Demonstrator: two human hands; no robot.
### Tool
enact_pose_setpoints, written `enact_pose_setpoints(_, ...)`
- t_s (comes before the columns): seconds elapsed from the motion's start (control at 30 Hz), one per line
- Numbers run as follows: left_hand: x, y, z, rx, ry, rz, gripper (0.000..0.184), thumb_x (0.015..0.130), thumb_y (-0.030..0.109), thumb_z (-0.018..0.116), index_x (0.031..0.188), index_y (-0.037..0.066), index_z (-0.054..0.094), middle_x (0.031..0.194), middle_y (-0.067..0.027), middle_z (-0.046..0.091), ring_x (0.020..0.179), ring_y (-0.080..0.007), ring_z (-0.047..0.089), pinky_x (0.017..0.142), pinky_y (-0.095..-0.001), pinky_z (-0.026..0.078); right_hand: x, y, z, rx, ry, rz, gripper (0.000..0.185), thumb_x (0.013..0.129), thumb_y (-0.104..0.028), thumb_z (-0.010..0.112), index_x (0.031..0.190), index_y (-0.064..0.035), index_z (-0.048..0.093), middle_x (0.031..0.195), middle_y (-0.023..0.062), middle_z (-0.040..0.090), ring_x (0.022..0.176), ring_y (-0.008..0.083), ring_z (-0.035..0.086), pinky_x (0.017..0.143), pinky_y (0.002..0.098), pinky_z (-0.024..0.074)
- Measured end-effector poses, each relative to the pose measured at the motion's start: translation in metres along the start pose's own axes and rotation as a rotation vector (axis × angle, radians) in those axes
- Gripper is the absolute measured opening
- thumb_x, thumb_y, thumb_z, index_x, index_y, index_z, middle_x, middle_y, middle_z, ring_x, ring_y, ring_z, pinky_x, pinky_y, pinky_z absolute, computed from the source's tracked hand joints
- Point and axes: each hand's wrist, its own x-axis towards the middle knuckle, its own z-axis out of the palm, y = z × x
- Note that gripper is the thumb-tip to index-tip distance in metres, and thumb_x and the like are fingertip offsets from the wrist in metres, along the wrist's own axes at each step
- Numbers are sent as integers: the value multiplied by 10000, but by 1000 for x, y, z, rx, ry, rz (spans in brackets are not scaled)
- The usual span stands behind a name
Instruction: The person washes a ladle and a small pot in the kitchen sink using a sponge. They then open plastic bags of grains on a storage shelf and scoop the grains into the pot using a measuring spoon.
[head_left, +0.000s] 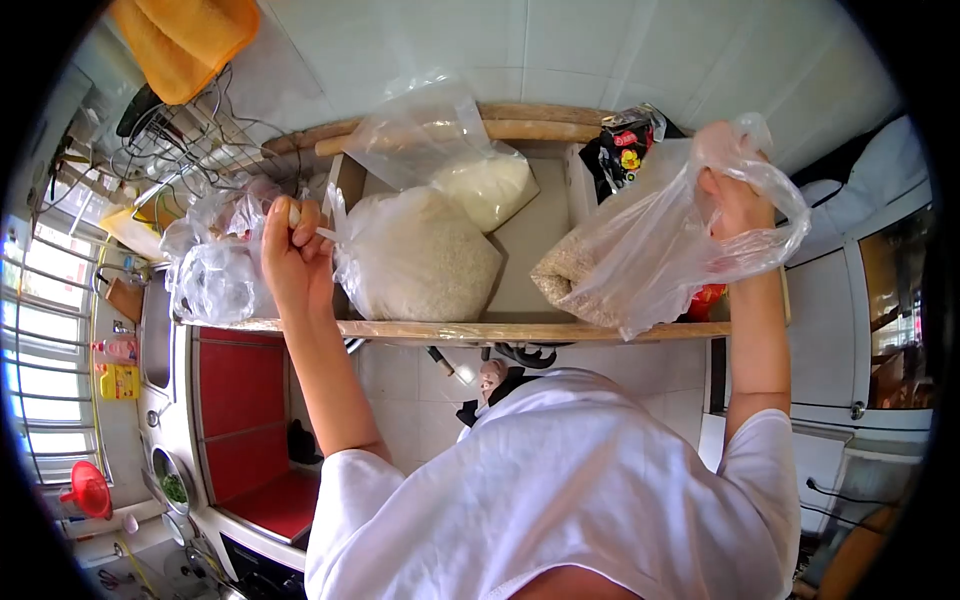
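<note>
My left hand point(295, 250) is closed, its fingers pinching a white strip at the neck of a clear plastic bag of pale grain point(415, 265). That bag sits in an open drawer-like wooden box point(525, 265). Behind it lies another clear bag with pale, cream-coloured contents point(487, 192), its loose top spread over the back edge. On the right, my right hand point(735, 190) grips the raised top of a clear plastic bag of light brown grain point(580, 275). The bag slants down from the hand, its filled end over the box's front right part. The plastic partly hides the right fingers.
A black packet point(628, 155) stands at the back right, with a bit of red packaging point(706, 300) near the right front. Crumpled clear bags point(215, 275) lie at the left end. Beyond are a wire rack point(205, 125), an orange cloth point(190, 45) and a sink point(157, 335).
</note>
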Motion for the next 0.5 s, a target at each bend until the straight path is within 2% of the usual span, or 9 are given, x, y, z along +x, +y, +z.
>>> enact_pose_setpoints(0.1, 2, -3, -6, -36, -1, -7, 231, 937, 233, 488, 730, 146, 429, 586, 56, 328, 467, -30, 247, 478, -192, 276, 24, -6, 16, 352, 113, 185, 230, 860, -81, 576, 1054, 37, 614, 1006, 100, 585, 925, 190, 575, 748, 288, 478)
enact_pose_setpoints(0.17, 0, -3, -8, -66, 0, -9, 228, 934, 235, 493, 731, 149, 432, 587, 57, 332, 466, -30, 249, 478, -192, 279, 43, 7, 23, 980, -58, 364, 267, 866, -74, 575, 1111, 31, 566, 1036, 86, 571, 880, 174, 584, 723, 254, 469)
enact_pose_setpoints(0.23, -3, -1, -11, -51, 75, -29, 223, 934, 231, 490, 734, 148, 436, 588, 56, 339, 467, -30, 257, 480, -195, 288, 55, 1, 30, 1291, -157, 449, 290, 869, -70, 575, 1140, 28, 542, 1051, 78, 564, 858, 165, 588, 711, 237, 465)
enact_pose_setpoints(0.4, -7, 0, -20, -92, 60, -32, 201, 926, 222, 503, 749, 142, 448, 586, 50, 348, 464, -34, 261, 470, -197, 286, 64, -13, 69, 1256, 0, 270, 271, 799, -131, 671, 1038, -29, 593, 926, 34, 609, 888, 116, 573, 793, 244, 469)
enact_pose_setpoints(0.47, -8, 0, -21, -102, 42, -32, 197, 924, 222, 506, 753, 141, 450, 586, 48, 351, 463, -36, 261, 467, -195, 282, 59, -7, 78, 978, -206, 319, 255, 813, -128, 651, 1038, -18, 606, 933, 25, 617, 880, 110, 575, 797, 254, 472)
enact_pose_setpoints(0.5, -8, 1, -22, -101, 37, -41, 196, 924, 218, 502, 753, 138, 447, 587, 44, 354, 463, -37, 260, 465, -193, 277, 53, -14, 80, 1216, -226, 564, 206, 859, -130, 603, 1024, -9, 625, 952, 22, 622, 851, 97, 571, 784, 248, 463)
